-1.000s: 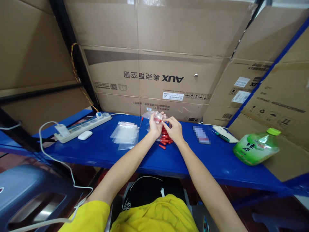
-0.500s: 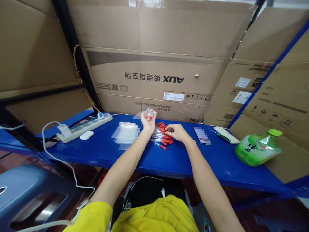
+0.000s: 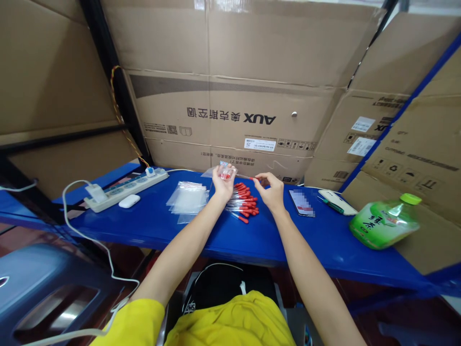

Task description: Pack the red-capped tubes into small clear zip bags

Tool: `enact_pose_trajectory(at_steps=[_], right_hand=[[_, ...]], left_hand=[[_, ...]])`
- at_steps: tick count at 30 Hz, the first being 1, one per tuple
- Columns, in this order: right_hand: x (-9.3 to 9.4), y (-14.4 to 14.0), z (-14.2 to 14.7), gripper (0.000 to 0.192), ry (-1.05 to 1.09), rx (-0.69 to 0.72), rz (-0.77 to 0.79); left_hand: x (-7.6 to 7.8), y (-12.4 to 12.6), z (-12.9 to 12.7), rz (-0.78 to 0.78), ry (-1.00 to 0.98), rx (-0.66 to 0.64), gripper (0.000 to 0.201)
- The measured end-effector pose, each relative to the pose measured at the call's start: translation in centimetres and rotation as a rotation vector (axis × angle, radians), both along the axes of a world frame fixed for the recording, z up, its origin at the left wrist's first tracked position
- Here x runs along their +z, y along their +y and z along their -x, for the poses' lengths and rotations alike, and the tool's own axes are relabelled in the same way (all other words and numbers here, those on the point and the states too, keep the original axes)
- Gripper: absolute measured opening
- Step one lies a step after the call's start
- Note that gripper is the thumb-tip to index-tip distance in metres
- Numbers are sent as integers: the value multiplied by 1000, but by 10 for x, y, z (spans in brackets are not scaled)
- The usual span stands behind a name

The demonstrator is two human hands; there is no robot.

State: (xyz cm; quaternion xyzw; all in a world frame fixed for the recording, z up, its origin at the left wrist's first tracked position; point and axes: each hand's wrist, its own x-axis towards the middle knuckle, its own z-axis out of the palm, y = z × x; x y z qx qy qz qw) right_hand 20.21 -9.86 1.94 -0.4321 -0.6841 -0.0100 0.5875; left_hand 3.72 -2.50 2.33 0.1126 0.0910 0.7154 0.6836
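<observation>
I see the left hand [image 3: 222, 185] raised near the counter's [image 3: 173, 230] rear edge, fingers closed on a small clear bag [image 3: 224, 171] with red-capped pieces inside. The right hand [image 3: 272, 191] pinches one red-capped tube [image 3: 255, 179] above the tube pile [image 3: 244, 204] lying mid-counter. Empty bags [image 3: 188, 198] lie left of the pile.

Small clear bag [image 3: 224, 172], red-capped pieces inside, held up above the shelf. One thin red-capped tube [image 3: 254, 179] held level, just right of it. Pile of red-capped tubes [image 3: 244, 203] lies below, between both.
</observation>
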Motion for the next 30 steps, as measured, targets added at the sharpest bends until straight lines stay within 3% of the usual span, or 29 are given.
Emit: enact_pose_trajectory(at_steps=[8, 14, 18, 24, 30], right_hand=[[-9, 4, 7, 18, -160, -139, 43], [-13, 2, 11, 18, -239, -202, 82], [-13, 2, 11, 22, -305, -205, 142], [-10, 3, 4, 35, -328, -69, 179], [-8, 6, -9, 19, -298, 15, 358]], left_hand=[[-8, -25, -35, -18, 143, -226, 17], [-10, -33, -42, -32, 178, -278, 15], [-9, -33, -41, -1, 156, -267, 14], [-7, -27, -34, 27, 152, -230, 16], [-4, -14, -21, 44, 92, -102, 19]])
